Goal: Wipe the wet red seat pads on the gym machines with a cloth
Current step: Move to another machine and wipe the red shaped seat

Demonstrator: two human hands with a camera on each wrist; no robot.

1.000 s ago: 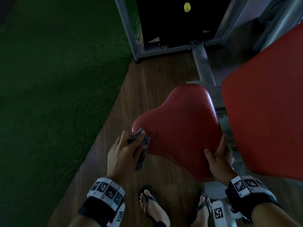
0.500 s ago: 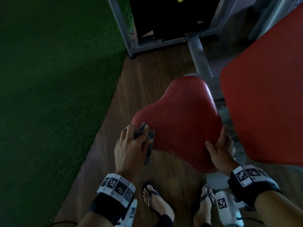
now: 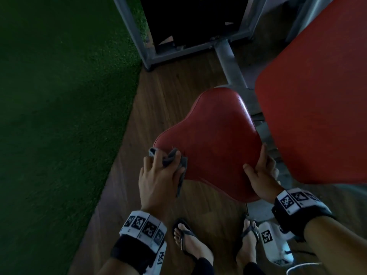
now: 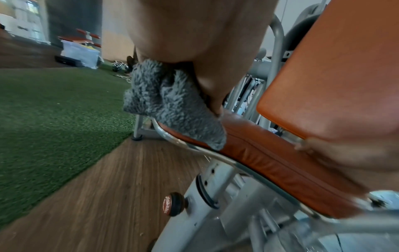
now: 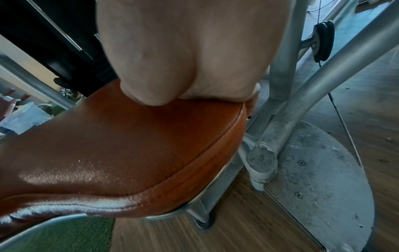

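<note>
The red seat pad (image 3: 214, 139) sits on a grey machine post, its surface glossy in the right wrist view (image 5: 112, 146). My left hand (image 3: 160, 173) grips a bunched grey cloth (image 3: 170, 157) and presses it against the pad's near left edge. The left wrist view shows the fluffy cloth (image 4: 170, 104) lying over the pad's rim (image 4: 270, 153). At the pad's near right edge my right hand (image 3: 260, 171) holds on, thumb on top and fingers curled round the side (image 5: 183, 56). A larger red back pad (image 3: 317, 100) stands to the right.
Green turf (image 3: 59, 116) covers the floor on the left, wood planks (image 3: 151, 108) run under the seat. The grey machine frame (image 3: 135, 36) and black weight stack stand behind. A round metal base plate (image 5: 319, 173) and an adjustment knob (image 4: 172, 204) lie below. My sandalled feet (image 3: 188, 241) stand near the post.
My left hand has slid the cloth a little along the pad's left edge, away from me. The right hand keeps its hold on the right edge.
</note>
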